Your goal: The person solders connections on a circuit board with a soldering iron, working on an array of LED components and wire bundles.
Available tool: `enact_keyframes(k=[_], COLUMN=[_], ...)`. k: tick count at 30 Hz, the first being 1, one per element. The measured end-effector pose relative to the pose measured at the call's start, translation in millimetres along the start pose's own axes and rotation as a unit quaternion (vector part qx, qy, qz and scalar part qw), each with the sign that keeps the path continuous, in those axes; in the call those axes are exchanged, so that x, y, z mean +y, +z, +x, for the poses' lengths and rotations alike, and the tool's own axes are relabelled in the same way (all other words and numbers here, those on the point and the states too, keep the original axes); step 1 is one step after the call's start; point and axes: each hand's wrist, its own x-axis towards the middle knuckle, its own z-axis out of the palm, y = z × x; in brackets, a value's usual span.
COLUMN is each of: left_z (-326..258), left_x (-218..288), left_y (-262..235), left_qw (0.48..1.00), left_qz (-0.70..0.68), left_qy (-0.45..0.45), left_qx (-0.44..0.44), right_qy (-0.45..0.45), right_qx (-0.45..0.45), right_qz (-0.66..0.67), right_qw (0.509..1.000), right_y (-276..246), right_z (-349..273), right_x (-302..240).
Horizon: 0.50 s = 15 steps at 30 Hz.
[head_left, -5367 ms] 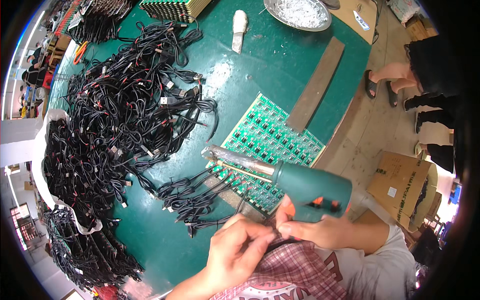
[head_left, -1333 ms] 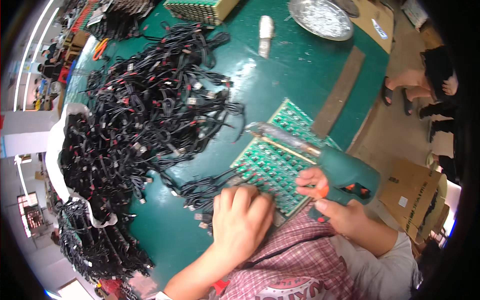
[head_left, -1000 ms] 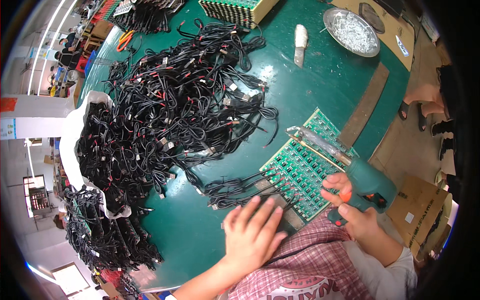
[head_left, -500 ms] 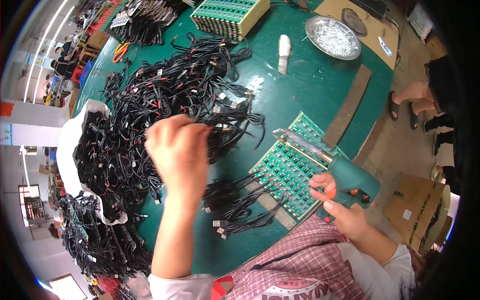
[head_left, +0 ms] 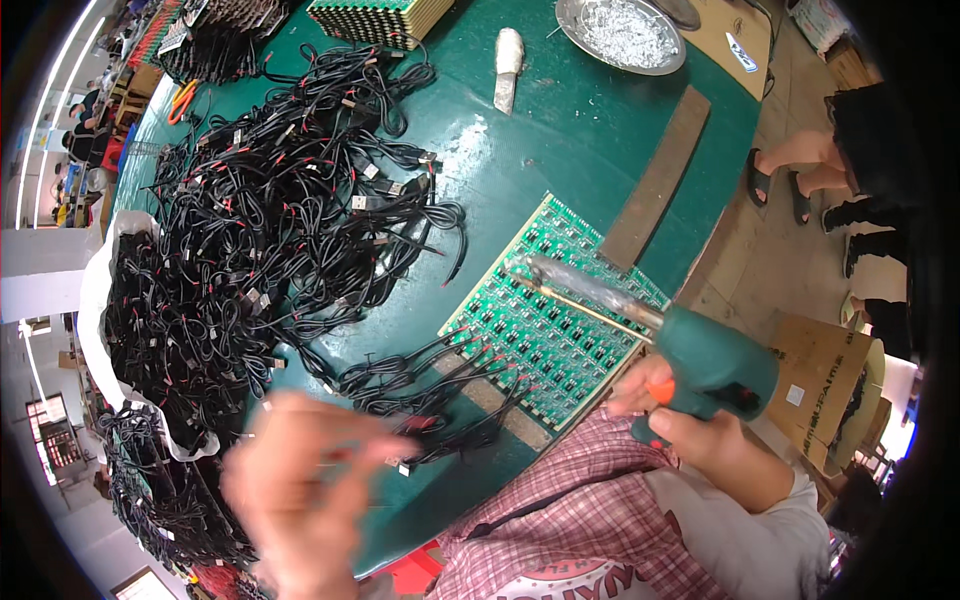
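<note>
Your right hand (head_left: 697, 428) grips a soldering gun (head_left: 712, 358); any dip could scorch the circuit-board panel (head_left: 560, 345) ahead. Your left hand (head_left: 300, 480) blurs, its grasp unclear.

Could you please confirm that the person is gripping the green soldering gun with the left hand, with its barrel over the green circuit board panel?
Not quite: the head view shows the right hand gripping the green soldering gun, not the left hand, which is blurred and away from it. The barrel is indeed over the green circuit board panel.
</note>
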Motion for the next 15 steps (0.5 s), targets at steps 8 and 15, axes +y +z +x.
enact_keyframes(k=[8,15], left_z=[2.3,39.4], left_x=[-14.9,-128.8], left_y=[58.9,-115.1], left_qw=[0.993,0.942], left_qz=[0.025,-0.257], left_qy=[0.058,0.022], left_qx=[-0.097,0.213], right_qy=[0.022,0.047], right_qx=[-0.040,-0.002], right_qz=[-0.078,-0.024], right_qw=[0.996,0.999], right_y=[-2.7,-1.8], right_z=[-23.4,-24.7], right_x=[-8.5,0.3])
